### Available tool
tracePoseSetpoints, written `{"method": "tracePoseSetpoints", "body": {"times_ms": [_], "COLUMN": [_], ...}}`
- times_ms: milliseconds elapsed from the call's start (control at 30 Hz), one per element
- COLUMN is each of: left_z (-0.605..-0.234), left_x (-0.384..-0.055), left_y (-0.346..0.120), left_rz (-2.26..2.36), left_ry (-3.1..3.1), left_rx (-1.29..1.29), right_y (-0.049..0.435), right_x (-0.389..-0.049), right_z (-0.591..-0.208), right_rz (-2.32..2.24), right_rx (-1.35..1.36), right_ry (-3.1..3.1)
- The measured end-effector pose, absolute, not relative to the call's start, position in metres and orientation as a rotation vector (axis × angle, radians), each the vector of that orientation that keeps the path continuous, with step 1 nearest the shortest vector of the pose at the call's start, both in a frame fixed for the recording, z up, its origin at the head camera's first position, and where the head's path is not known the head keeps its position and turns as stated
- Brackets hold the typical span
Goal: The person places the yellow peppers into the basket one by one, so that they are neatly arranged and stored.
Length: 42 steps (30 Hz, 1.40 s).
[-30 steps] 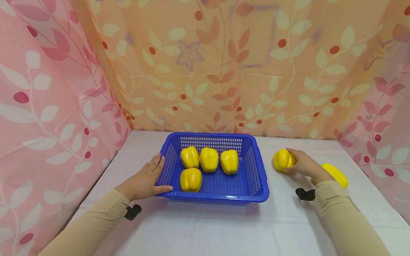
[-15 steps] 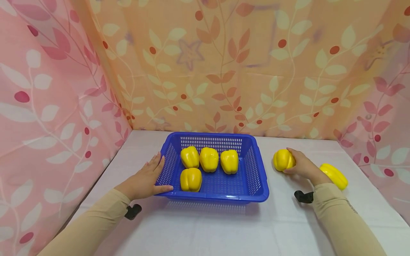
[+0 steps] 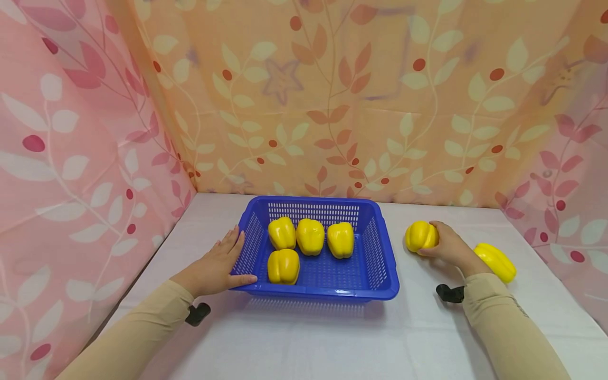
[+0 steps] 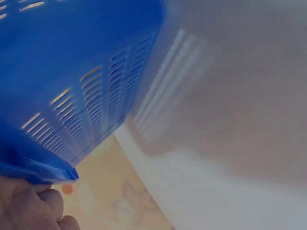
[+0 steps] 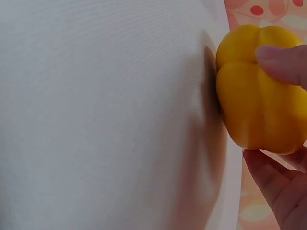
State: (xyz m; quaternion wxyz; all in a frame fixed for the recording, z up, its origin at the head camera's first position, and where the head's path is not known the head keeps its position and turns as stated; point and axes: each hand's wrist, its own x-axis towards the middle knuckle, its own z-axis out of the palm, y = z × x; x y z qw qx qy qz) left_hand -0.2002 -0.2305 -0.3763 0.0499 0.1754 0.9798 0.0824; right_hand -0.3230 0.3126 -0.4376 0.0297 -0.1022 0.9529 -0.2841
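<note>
A yellow bell pepper (image 3: 420,236) sits on the white table right of the blue plastic basket (image 3: 328,293). My right hand (image 3: 453,248) holds it from its right side; in the right wrist view the thumb (image 5: 283,64) lies across the pepper's skin and fingertips touch its other end. My left hand (image 3: 216,266) rests at the basket's near left corner, its fingers straight along the left rim and the thumb over the front rim. Inside the basket stand several yellow bell peppers (image 3: 310,237), grouped toward the left and back.
Another yellow bell pepper (image 3: 496,262) lies on its side on the table, just behind my right wrist. Leaf-patterned curtains (image 3: 332,105) hang along the back and both sides of the white tabletop (image 3: 304,343).
My right hand has shifted slightly left against the pepper, and more of the pepper behind its wrist shows. The left hand and basket have stayed put.
</note>
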Motion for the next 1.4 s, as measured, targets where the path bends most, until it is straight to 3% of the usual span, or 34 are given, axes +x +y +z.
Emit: {"method": "tracePoseSetpoints", "body": {"times_ms": [533, 1400], "left_z": [-0.379, -0.379], "left_x": [-0.202, -0.203], "left_y": [-0.232, -0.232], "left_rz": [0.262, 0.223], "left_ry": [2.975, 2.988], "left_rx": [0.529, 0.537], "right_y": [0.310, 0.283], "right_x": [-0.320, -0.305], "right_z": [-0.430, -0.363], "right_rz": [-0.849, -0.869], "right_rx": [-0.322, -0.501], "right_ry": [2.938, 3.002]}}
